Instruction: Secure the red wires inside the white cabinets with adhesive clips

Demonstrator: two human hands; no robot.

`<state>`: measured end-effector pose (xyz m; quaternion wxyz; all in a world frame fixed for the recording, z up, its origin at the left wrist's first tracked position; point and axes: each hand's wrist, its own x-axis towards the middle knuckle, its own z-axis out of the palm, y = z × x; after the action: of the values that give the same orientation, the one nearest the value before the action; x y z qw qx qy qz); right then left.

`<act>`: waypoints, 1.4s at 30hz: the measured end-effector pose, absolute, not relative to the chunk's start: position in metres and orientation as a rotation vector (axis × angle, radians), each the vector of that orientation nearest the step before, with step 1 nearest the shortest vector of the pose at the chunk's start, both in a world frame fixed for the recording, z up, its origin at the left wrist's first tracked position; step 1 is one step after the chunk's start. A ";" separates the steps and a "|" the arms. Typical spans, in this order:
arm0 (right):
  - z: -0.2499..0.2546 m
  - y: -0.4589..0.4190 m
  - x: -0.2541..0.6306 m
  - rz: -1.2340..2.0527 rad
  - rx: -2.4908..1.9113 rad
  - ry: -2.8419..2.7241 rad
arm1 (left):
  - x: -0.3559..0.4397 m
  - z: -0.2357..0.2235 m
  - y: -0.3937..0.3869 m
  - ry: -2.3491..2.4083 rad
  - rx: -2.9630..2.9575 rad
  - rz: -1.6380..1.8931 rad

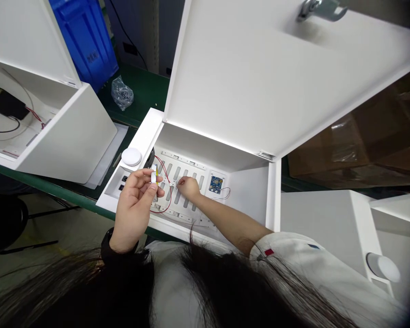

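Note:
My left hand (135,205) is shut on a small white part with a yellow strip (155,176), possibly a connector, held between thumb and fingers. A thin red wire (168,196) loops past it across a white slotted plate (181,191) inside an open white cabinet (249,191). My right hand (188,187) rests its bunched fingertips on that plate; whatever they touch is hidden. To its right lies a blue circuit board (216,184) with thin wires attached.
The cabinet's white lid (259,77) stands open above, with a metal latch (321,10). A white round dome (131,156) sits on its rim. Another open white cabinet (54,127) stands left, near a plastic bag of small parts (122,93) and a blue crate (85,38).

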<state>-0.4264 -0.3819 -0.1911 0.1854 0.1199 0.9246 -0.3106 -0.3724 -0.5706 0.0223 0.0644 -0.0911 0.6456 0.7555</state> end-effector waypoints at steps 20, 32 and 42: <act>-0.191 -0.367 -0.447 -0.775 0.512 2.577 | -0.373 0.023 -0.570 1.954 -0.268 2.269; -0.194 -0.368 -0.465 -0.662 0.575 2.508 | -0.373 0.023 -0.569 1.969 -0.266 2.267; -0.197 -0.370 -0.458 -0.693 0.566 2.527 | -0.372 0.022 -0.571 1.964 -0.273 2.270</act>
<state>-0.4580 -0.3699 -0.1968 0.2286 0.2055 0.9177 -0.2516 -0.3717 -0.5713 0.0225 0.0637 -0.0904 0.6504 0.7515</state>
